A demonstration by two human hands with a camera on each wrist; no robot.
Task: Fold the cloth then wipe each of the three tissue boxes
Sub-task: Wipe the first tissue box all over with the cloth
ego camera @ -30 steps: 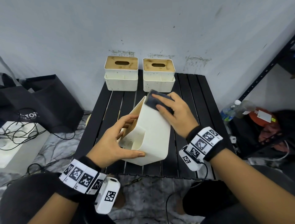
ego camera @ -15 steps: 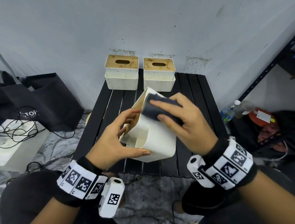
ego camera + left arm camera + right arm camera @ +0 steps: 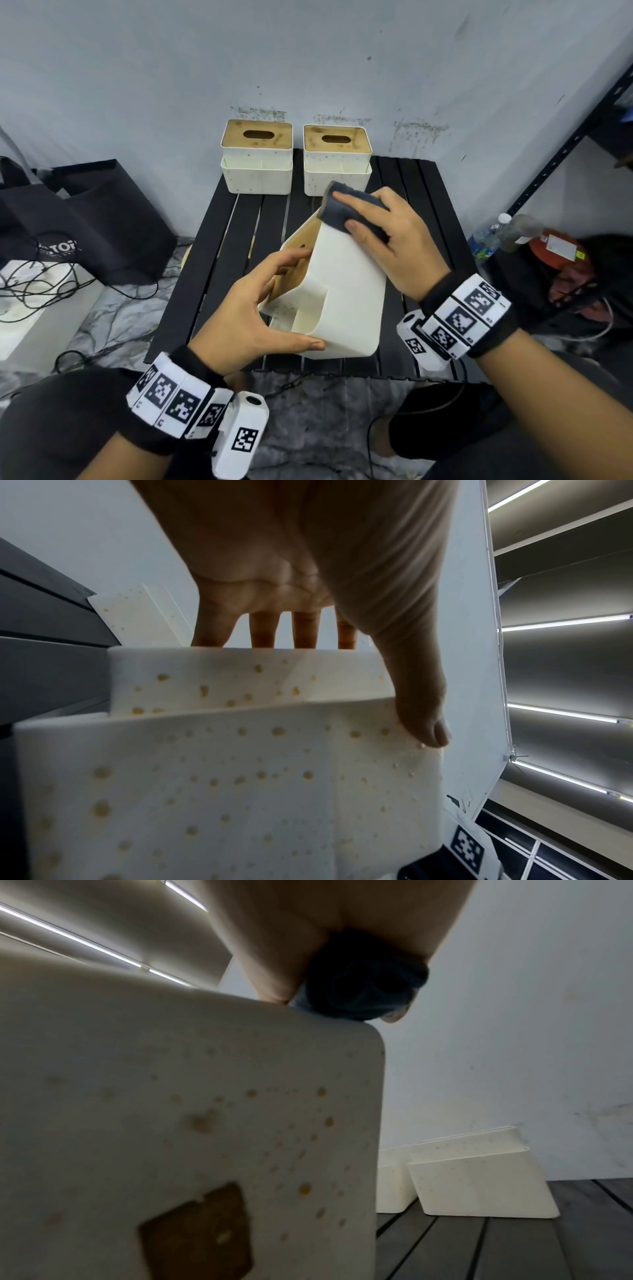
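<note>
Seen from the head, the left hand (image 3: 246,315) grips the tipped box (image 3: 346,301). The right hand (image 3: 394,246) holds the folded cloth (image 3: 346,209) and presses it on the box's top end. Two more boxes (image 3: 257,157) stand behind it. At the left wrist, the hand clamps its spotty side. At the right wrist, the cloth sits on its top corner. I think this box is mid-wipe. Next the cloth should slide down over the spots.

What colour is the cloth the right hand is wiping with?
Dark blue-grey cloth, pressed on the tilted tissue box; clearest in the head view.
</note>
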